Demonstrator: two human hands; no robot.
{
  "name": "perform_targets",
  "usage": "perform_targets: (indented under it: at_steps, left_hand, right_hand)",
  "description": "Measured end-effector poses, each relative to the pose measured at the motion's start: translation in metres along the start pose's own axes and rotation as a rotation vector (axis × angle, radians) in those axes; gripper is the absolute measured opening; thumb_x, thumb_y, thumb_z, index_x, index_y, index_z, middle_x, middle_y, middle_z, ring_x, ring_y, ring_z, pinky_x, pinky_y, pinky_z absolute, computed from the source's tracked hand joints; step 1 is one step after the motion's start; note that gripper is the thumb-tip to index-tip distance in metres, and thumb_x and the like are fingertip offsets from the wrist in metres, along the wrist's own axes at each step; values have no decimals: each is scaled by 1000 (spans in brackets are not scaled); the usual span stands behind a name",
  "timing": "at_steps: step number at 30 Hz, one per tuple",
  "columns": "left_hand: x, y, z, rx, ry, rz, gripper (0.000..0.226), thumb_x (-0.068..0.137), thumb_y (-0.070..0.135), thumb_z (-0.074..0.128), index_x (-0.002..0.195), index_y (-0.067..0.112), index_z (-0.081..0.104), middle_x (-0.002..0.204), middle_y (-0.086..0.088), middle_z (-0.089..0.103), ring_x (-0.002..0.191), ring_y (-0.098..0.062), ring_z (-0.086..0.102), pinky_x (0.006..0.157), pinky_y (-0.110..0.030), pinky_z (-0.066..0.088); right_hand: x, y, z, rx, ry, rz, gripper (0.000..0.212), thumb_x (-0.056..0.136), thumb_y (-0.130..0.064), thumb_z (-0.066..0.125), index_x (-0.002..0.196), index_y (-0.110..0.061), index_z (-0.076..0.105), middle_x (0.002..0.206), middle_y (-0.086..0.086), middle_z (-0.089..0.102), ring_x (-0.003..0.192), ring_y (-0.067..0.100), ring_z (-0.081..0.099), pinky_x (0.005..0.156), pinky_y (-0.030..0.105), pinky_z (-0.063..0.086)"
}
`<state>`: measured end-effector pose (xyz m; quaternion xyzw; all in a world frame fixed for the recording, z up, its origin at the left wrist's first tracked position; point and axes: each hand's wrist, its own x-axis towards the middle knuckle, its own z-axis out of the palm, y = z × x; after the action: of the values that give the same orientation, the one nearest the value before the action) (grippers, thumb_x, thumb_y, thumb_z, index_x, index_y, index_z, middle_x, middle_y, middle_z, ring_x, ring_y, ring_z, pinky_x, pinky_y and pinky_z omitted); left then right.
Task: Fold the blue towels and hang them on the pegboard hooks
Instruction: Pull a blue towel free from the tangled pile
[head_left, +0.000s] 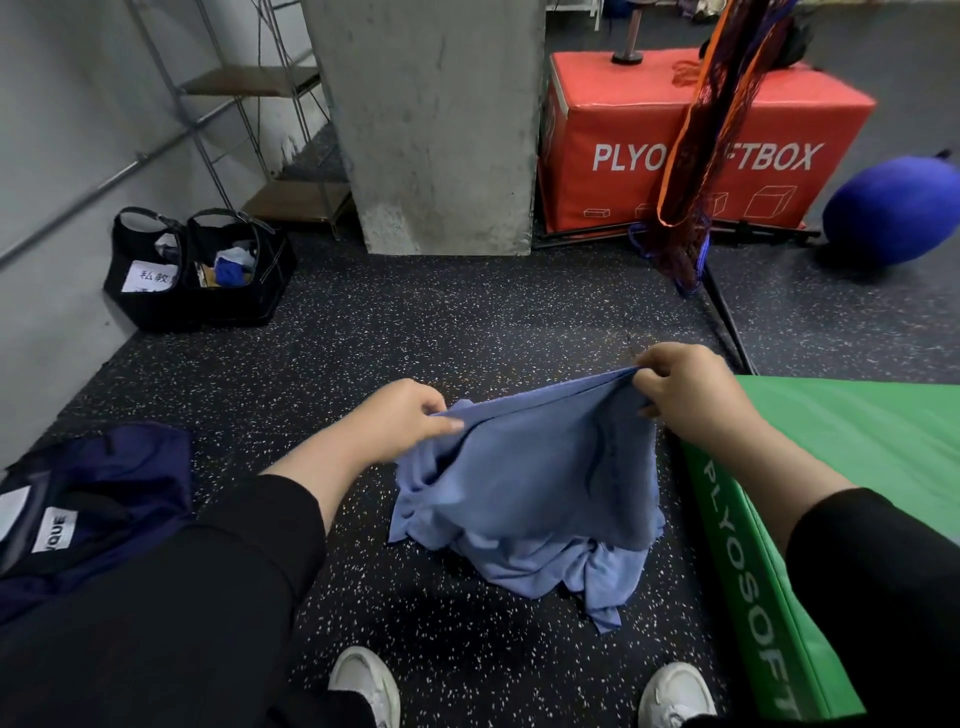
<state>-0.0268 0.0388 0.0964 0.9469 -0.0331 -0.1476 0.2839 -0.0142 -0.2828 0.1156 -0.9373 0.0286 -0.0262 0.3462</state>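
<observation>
A light blue towel (530, 488) hangs in front of me over the speckled floor, its upper edge stretched between both hands and its lower part bunched and drooping. My left hand (405, 415) pinches the left end of that edge. My right hand (685, 389) grips the right end, slightly higher and farther away. No pegboard or hooks are in view.
A green soft box (852, 467) lies at the right, a red plyo box (675, 135) and a concrete pillar (431, 124) stand behind. A black basket (202, 275) sits by the left wall under a wire shelf (270, 104). A navy bag (93, 499) hangs at my left. A hanging net (701, 140) and a blue ball (893, 213) are on the right.
</observation>
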Motion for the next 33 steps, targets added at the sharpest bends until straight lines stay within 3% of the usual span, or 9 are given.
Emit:
perform_targets:
  at_steps: [2,6,11,16,19,22,25,28,33]
  left_hand:
    - [0,-11,-3,57,40,-67,9,91,21,68,83,20,69,67,3,63,58,-14,54,54,-28,37]
    - [-1,-20,-1,206,203,-238,12,92,18,54,87,24,63,84,1,66,81,-26,60,65,-31,41]
    - [-1,-28,-5,249,214,-433,6,93,21,54,90,23,59,88,-2,67,79,-28,64,66,-32,45]
    - [-4,-21,-15,-509,85,-461,24,95,5,43,101,11,65,55,-3,58,39,-16,48,46,-19,32]
    - [-9,-15,-23,-777,62,-343,31,96,3,44,113,10,69,71,-11,72,51,-18,60,55,-26,45]
    - [-9,-13,-26,-915,57,-239,32,94,0,50,123,1,66,103,-18,77,88,-25,73,79,-38,53]
    - [-9,-13,-25,-599,118,-53,36,88,-5,64,114,19,73,107,-9,77,98,-18,70,86,-32,52]
    - [-6,-9,-20,-136,291,-34,20,87,9,70,93,27,78,79,9,74,71,-12,64,63,-29,47]
    - [-5,1,-23,-201,464,12,17,98,22,64,87,13,73,81,-3,63,72,-17,54,60,-23,37]
  right_hand:
    - [-1,5,-1,7,-1,16,14,85,-10,55,81,-16,68,68,4,72,54,12,72,77,43,61]
    - [-1,7,0,-22,-15,-13,15,86,-9,55,81,-18,67,70,4,72,60,15,73,76,41,60]
    - [2,10,-5,-93,66,-67,16,87,-12,57,89,-25,66,81,5,70,79,27,64,71,33,46]
    - [4,26,-6,-184,57,-40,21,90,-9,56,104,-12,71,88,13,66,82,25,53,71,29,34]
    - [4,32,-8,-206,31,-18,20,89,-7,56,101,-9,71,84,15,64,79,27,53,70,30,34]
    - [5,34,-13,-193,73,-5,21,89,-6,56,103,-10,72,95,20,70,87,33,60,72,30,35]
    - [8,37,-17,-154,91,23,25,90,-9,54,106,-14,72,87,14,66,85,32,60,73,31,39]
    - [11,43,-18,-141,62,22,23,89,-9,53,102,-14,71,81,8,62,78,28,56,71,31,39]
    - [11,45,-23,-142,84,3,22,91,-9,54,104,-14,71,89,11,66,85,30,60,73,31,38]
